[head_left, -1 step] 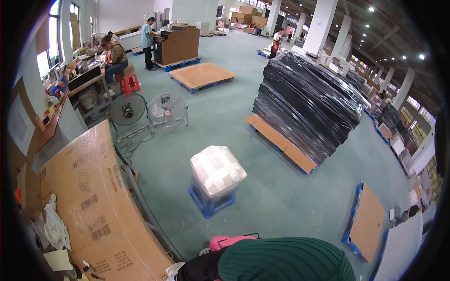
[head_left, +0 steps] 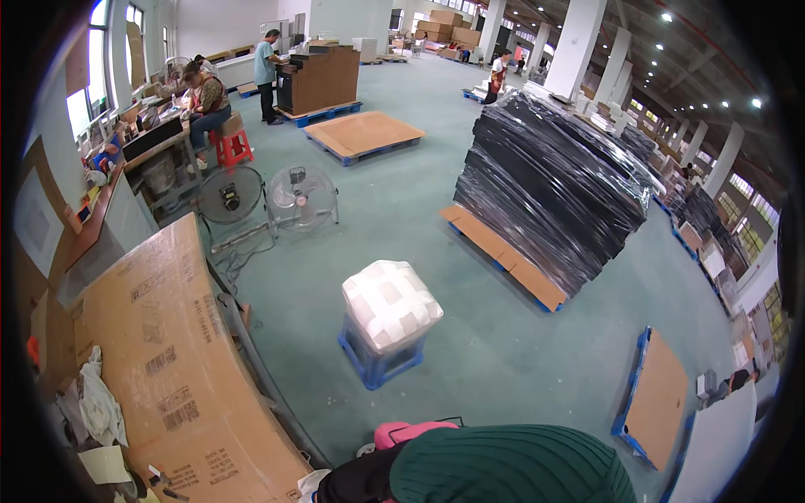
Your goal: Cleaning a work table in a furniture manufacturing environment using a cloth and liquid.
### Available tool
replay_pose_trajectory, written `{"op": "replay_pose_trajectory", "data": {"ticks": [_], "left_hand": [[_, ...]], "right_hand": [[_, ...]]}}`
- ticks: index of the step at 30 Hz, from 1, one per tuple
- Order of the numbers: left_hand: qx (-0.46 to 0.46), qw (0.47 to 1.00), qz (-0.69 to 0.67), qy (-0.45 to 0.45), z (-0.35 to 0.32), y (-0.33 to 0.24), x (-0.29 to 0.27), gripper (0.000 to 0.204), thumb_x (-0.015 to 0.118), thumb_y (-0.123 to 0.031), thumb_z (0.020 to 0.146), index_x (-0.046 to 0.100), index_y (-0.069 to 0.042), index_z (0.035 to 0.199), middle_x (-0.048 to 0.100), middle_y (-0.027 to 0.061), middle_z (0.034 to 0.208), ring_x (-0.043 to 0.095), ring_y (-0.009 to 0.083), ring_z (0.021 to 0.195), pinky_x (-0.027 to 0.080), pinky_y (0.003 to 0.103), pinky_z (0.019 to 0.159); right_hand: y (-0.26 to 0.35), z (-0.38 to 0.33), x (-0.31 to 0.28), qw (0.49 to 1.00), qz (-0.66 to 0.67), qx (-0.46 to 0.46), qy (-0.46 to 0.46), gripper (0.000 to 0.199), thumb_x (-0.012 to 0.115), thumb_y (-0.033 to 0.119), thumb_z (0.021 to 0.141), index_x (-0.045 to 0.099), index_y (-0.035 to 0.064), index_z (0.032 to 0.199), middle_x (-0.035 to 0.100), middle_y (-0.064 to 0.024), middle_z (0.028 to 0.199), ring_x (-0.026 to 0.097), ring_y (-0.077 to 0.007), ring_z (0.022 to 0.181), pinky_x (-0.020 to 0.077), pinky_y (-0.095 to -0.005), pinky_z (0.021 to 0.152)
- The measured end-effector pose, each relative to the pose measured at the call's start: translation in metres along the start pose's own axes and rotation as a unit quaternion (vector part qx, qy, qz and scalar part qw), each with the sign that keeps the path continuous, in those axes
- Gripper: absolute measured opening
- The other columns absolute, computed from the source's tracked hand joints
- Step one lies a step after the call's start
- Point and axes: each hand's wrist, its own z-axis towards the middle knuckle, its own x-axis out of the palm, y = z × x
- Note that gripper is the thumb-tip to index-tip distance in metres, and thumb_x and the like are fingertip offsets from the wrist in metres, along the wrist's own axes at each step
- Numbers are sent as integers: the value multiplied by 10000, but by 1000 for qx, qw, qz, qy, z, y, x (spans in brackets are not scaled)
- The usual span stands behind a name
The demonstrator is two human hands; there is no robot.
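Neither of my hands shows in the head view, so what they hold or touch is hidden. Green ribbed knit clothing (head_left: 511, 465) fills the lower edge, with black fabric (head_left: 356, 484) beside it and a pink item (head_left: 402, 432) just beyond. To the left lies a large flat brown cardboard sheet (head_left: 159, 335) with printed marks, on a worktable. A crumpled white cloth (head_left: 102, 398) and a small black-handled tool (head_left: 174, 495) rest at its left side. Ahead stands a blue plastic stool (head_left: 377, 365) with a woven white padded top (head_left: 390, 302).
Two floor fans (head_left: 228, 197) and trailing cables stand beyond the cardboard. A tall black-wrapped stack (head_left: 553, 193) rises at the right. Cardboard-topped pallets (head_left: 365, 136) lie on the floor. One co-worker (head_left: 207, 109) sits at a bench; another (head_left: 267, 75) stands by a brown cabinet (head_left: 323, 80).
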Motion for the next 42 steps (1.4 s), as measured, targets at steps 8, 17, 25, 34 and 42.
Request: {"op": "replay_pose_trajectory", "data": {"ticks": [8, 17, 25, 34, 42], "left_hand": [[47, 996, -11, -80, -9, -10, -12, 821, 785, -446, 868, 397, -58, 1479, 562, 171, 1355, 552, 345, 1258, 426, 498, 1101], [153, 958, -40, -240, -90, -1, -11, 835, 790, -456, 862, 395, -57, 1480, 564, 170, 1352, 552, 348, 1260, 421, 503, 1108], [323, 811, -213, -438, -181, 96, 26, 669, 818, -74, 789, 476, -47, 1364, 590, 110, 1290, 595, 310, 1248, 479, 467, 1085], [419, 626, -273, -598, -238, 121, 58, 723, 868, -197, 768, 477, -29, 1352, 651, 103, 1163, 625, 219, 1113, 496, 385, 985], [413, 573, -331, -625, -287, 143, 14, 818, 797, -440, 818, 412, -2, 1392, 652, 202, 1133, 692, 323, 1008, 570, 453, 910]], "right_hand": [[14, 12, -21, 997, -28, -68, -6, 475, 689, 433, 849, 689, 144, 1226, 722, -136, 1153, 683, -287, 1105, 502, -425, 972], [11, -15, -14, 969, 215, -58, -105, 111, 660, 183, 804, 749, 122, 828, 746, -113, 874, 735, -305, 840, 583, -396, 717], [137, 58, -88, 966, -167, -195, 39, 128, 592, 160, 834, 719, 140, 827, 702, -133, 833, 716, -326, 816, 585, -467, 681], [257, 130, 50, 918, -114, -379, 18, 113, 582, 138, 874, 589, 133, 986, 600, -131, 1007, 616, -329, 975, 479, -461, 854], [304, 115, 85, 851, -79, -507, 110, 133, 622, 127, 844, 585, 111, 971, 603, -101, 963, 614, -303, 930, 491, -428, 826]]}}
